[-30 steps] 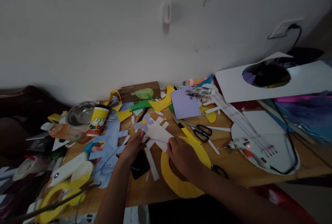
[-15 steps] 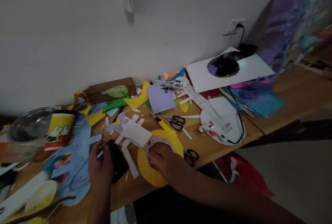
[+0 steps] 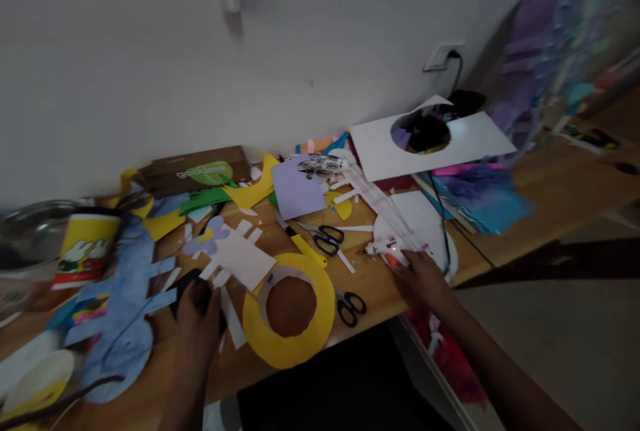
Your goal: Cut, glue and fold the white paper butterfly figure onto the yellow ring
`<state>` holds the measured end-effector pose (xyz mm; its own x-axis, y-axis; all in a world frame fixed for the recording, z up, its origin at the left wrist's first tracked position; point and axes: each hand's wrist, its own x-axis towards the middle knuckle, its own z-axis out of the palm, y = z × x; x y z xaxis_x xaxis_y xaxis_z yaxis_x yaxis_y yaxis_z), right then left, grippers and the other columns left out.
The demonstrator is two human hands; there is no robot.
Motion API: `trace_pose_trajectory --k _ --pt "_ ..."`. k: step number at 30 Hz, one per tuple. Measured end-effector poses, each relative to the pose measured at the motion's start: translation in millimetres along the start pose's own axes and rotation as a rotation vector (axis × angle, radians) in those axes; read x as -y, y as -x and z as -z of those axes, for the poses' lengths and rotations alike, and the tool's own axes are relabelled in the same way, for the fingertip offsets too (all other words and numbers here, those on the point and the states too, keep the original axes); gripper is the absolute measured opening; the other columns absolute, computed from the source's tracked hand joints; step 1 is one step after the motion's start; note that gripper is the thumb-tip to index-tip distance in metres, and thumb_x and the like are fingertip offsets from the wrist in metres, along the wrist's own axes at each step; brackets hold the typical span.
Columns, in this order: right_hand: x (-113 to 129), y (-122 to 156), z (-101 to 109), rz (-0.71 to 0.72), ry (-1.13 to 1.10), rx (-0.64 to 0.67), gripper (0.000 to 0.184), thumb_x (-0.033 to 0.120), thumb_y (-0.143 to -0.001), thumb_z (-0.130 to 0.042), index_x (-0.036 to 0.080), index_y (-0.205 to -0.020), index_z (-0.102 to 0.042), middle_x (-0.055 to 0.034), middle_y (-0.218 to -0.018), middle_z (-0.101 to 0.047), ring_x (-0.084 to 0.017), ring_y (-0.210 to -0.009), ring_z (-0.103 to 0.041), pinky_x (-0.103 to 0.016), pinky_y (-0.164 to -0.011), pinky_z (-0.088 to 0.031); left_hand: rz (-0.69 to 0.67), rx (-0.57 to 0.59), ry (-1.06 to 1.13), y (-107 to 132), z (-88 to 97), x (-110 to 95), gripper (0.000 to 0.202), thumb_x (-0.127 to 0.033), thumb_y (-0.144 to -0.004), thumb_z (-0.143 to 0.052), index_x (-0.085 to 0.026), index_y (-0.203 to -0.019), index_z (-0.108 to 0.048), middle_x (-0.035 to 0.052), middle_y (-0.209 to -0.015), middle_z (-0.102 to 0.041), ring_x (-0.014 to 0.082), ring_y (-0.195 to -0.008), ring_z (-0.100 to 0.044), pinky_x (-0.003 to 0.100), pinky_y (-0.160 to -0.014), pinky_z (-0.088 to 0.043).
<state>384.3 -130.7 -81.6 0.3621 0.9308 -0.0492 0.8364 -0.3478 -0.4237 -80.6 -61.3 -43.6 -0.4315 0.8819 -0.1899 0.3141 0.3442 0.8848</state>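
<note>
Head view: right hand [image 3: 423, 274] closes on light, rigid glue gun [image 3: 387, 249] at counter's [image 3: 380, 284] right edge, best gripped mid-body; left hand [image 3: 197, 308] lies flat on dark object [image 3: 183, 284].

Yellow paper ring [image 3: 300, 344], blue cutout [image 3: 120, 324], black-handled scissors [image 3: 350, 306].

My left hand [image 3: 196, 314] covers most of a black thing [image 3: 181, 282] beside the yellow ring [image 3: 293, 344], so I cannot tell what it is. My right hand [image 3: 423, 278] hides part of the glue gun [image 3: 385, 249]. Left of the ring, the steel bowl [image 3: 30, 228] runs off the frame. Far right of the ring, the coloured sheets [image 3: 555, 51] are a blur.
</note>
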Motion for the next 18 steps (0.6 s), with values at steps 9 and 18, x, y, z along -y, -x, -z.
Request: trace_pose_trajectory --k 9,18 --pt "39.0 -31.1 70.5 0.112 -0.298 0.195 0.053 0.071 -0.084 -0.047 0.022 -0.089 -0.065 -0.0120 -0.087 -0.072 -0.026 -0.074 -0.069 -0.037 -0.068 -0.056 0.222 0.251 0.507 7.9 -15.5 -16.8 0.034 -0.039 -0.068 -0.076 -0.018 -0.089 -0.059 -0.0007 -0.070 -0.067 0.0213 -0.075 -0.074 0.039 -0.083 -0.060" --pt "177.7 -74.3 72.0 0.397 -0.372 0.596 0.053 0.065 -0.087 -0.052 0.017 -0.090 -0.073 -0.0010 -0.058 -0.065 -0.017 -0.053 -0.058 -0.025 -0.051 -0.042 0.221 0.455 0.546 24.2 -60.0 -28.4 0.035 -0.044 -0.067 -0.076 -0.016 -0.083 -0.061 0.0002 -0.067 -0.066 0.0184 -0.069 -0.070 0.035 -0.075 -0.059"
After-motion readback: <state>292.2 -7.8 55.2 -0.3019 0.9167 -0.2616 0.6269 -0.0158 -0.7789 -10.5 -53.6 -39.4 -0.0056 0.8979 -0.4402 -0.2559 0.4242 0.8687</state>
